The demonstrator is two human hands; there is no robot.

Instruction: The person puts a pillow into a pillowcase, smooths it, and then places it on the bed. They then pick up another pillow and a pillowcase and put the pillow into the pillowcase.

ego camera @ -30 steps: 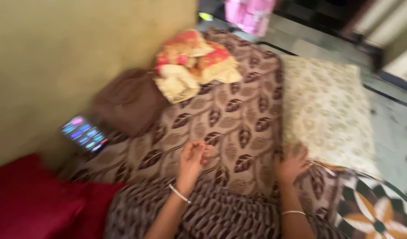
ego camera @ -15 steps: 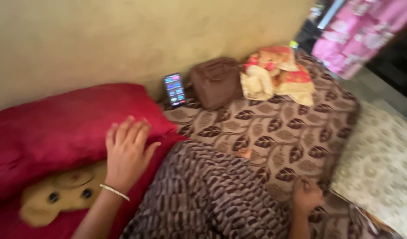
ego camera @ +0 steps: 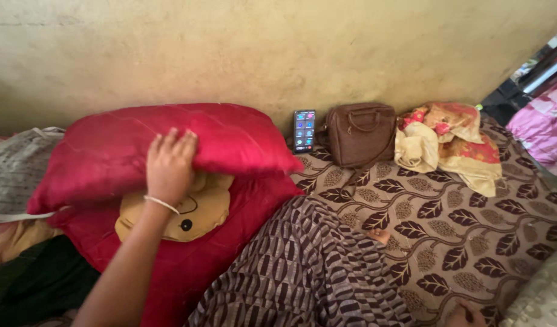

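My left hand (ego camera: 169,166) grips the lower edge of a large red pillow (ego camera: 230,136) that leans against the wall, fingers spread over its front. Under that edge a yellow soft toy with a face (ego camera: 199,212) lies on a second red cushion (ego camera: 242,209). My right hand (ego camera: 466,315) shows only partly at the bottom edge. It rests on the brown leaf-patterned bedsheet (ego camera: 460,230), and its grip is hidden. My knee in brown patterned cloth (ego camera: 302,272) lies between the hands.
A lit phone (ego camera: 304,130) stands against the wall beside a brown bag (ego camera: 360,133). A pile of folded red and cream cloth (ego camera: 448,142) lies to the right. Grey cloth (ego camera: 18,175) is at the left and pink fabric (ego camera: 544,121) at the far right.
The view swung left. My left hand went from the bedsheet to the red pillow and took hold of its edge, uncovering more of the yellow toy. My right hand stayed low on the sheet.
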